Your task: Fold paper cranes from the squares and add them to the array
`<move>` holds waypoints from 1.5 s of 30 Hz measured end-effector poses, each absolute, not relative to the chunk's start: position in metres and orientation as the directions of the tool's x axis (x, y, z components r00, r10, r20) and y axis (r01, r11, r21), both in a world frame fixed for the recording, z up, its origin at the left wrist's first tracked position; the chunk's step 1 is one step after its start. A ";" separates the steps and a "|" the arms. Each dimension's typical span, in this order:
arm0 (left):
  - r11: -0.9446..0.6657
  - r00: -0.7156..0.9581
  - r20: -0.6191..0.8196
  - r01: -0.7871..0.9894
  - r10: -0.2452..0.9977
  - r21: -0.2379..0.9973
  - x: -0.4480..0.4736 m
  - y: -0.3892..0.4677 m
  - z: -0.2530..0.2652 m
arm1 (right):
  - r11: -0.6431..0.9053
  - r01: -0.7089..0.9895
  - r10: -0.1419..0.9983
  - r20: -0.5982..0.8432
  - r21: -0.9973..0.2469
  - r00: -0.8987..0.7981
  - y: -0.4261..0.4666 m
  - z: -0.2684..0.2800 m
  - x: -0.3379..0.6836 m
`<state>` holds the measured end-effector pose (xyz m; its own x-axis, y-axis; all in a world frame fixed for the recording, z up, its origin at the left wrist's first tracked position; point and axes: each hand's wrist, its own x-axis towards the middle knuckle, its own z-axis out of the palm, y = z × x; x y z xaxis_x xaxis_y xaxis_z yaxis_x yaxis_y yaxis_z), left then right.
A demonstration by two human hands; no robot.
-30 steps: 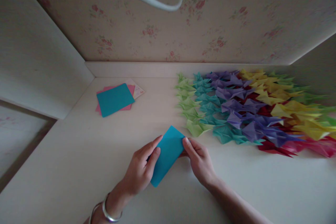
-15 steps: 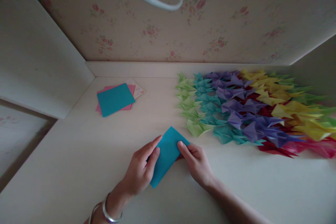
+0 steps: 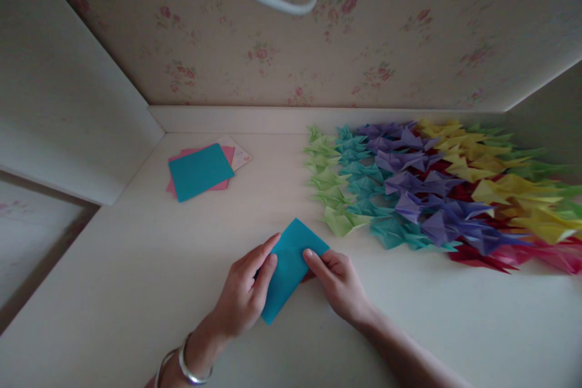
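Note:
A flat turquoise sheet of paper (image 3: 291,267) is tilted between both hands above the white table. My left hand (image 3: 248,285) grips its left edge, thumb on top and fingers along the side and beneath. On the right edge, my right hand (image 3: 336,282) pinches the paper, the thumb pressing its upper face while the other fingers are mostly hidden under it. Whether the sheet is folded or layered I cannot tell. To the right lie rows of folded paper cranes, light green (image 3: 343,218), turquoise (image 3: 388,230) and purple (image 3: 441,224) ones nearest.
A small stack with a turquoise sheet (image 3: 200,173) over pink paper (image 3: 182,154) and a patterned white piece (image 3: 240,157) lies at the back left. Yellow cranes (image 3: 522,194) fill the far right. A white cable (image 3: 273,3) hangs before the floral wall. A white panel (image 3: 68,73) borders the left.
My right thumb has slid slightly left, further onto the turquoise paper. The left hand and the things on the table look unchanged.

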<state>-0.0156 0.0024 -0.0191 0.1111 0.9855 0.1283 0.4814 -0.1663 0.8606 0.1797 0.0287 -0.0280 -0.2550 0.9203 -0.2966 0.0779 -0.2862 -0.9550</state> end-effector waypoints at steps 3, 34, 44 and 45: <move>-0.158 0.105 0.122 0.480 0.987 0.863 -0.015 0.003 -0.019 | -0.290 0.065 0.917 -0.296 -0.955 -0.268 0.030 -0.028 0.180; -0.062 0.041 0.049 0.433 0.998 0.899 -0.016 0.003 -0.023 | -0.307 -0.041 0.925 -0.288 -0.951 -0.248 0.035 -0.017 0.179; -0.045 0.124 -0.003 0.384 0.992 0.922 -0.015 0.003 -0.017 | -0.254 -0.120 0.967 -0.248 -0.960 -0.065 0.040 -0.028 0.184; -0.048 0.132 -0.003 0.382 0.991 0.923 -0.015 0.003 -0.017 | -0.248 -0.122 0.969 -0.244 -0.961 -0.048 0.041 -0.029 0.185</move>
